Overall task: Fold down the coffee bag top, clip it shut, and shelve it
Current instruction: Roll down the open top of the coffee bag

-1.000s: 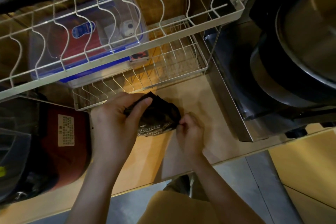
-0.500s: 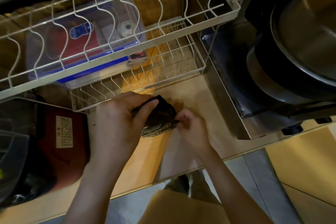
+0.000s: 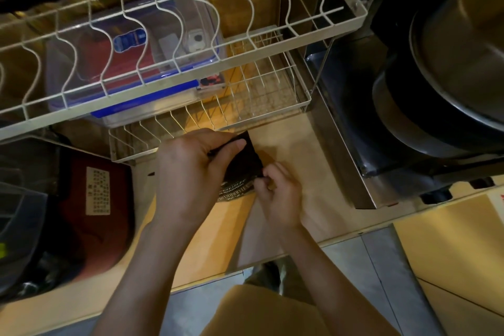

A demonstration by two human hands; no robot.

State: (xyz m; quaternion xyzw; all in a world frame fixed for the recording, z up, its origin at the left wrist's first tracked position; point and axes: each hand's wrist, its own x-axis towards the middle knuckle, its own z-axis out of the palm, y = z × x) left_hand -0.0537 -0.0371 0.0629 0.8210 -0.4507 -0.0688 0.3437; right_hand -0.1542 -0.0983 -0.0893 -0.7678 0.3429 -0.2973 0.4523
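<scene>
A small black coffee bag (image 3: 242,165) with pale lettering near its bottom rests on the wooden counter (image 3: 300,194), just in front of the lower wire rack. My left hand (image 3: 188,177) grips its upper left part, thumb across the top edge. My right hand (image 3: 276,194) pinches the bag's right edge. Much of the bag is hidden behind my hands. No clip can be made out.
A white wire dish rack (image 3: 174,35) spans the upper view, with a clear blue-trimmed plastic box (image 3: 131,63) beneath it and a lower wire tray (image 3: 245,106). A red and black appliance (image 3: 92,204) sits left. Steel pots (image 3: 450,68) on a metal tray stand right.
My hands have closed in on the bag, which looks flatter and more tightly folded. My right hand has shifted left against the bag's right edge.
</scene>
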